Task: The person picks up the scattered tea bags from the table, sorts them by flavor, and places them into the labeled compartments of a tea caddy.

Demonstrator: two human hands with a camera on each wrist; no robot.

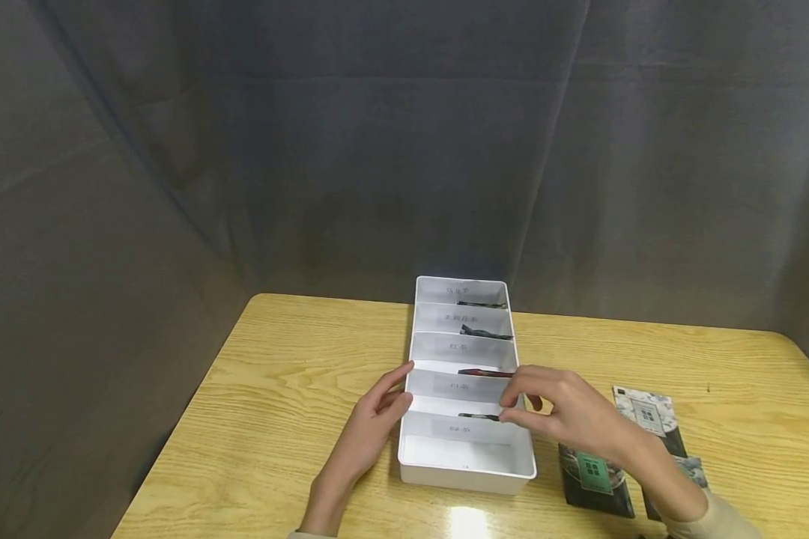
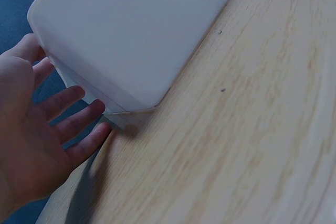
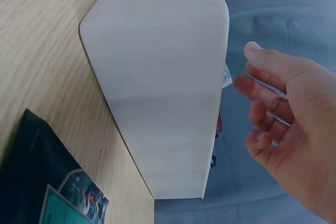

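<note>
A long white divided box [image 1: 461, 477] with labelled compartments stands on the table. My left hand [image 1: 371, 427] is at its left side, fingers spread and fingertips at the rim; the left wrist view shows this hand [image 2: 52, 114] against the outer wall. Over the right rim hangs my right hand [image 1: 569, 412], fingers loosely bent, beside a dark tea packet [image 1: 479, 416] in the fourth compartment from the back. The right wrist view shows a gap between thumb and fingers, with a pale packet corner [image 3: 227, 77] just past the rim.
Thin packets stand in the three rear compartments: a dark one [image 1: 482, 305], a grey-black one [image 1: 487, 333] and a red one [image 1: 485, 372]. Right of the box lie a green-labelled packet [image 1: 596, 479], a white-and-black packet [image 1: 647, 414] and another packet [image 1: 691, 470] partly under my right forearm.
</note>
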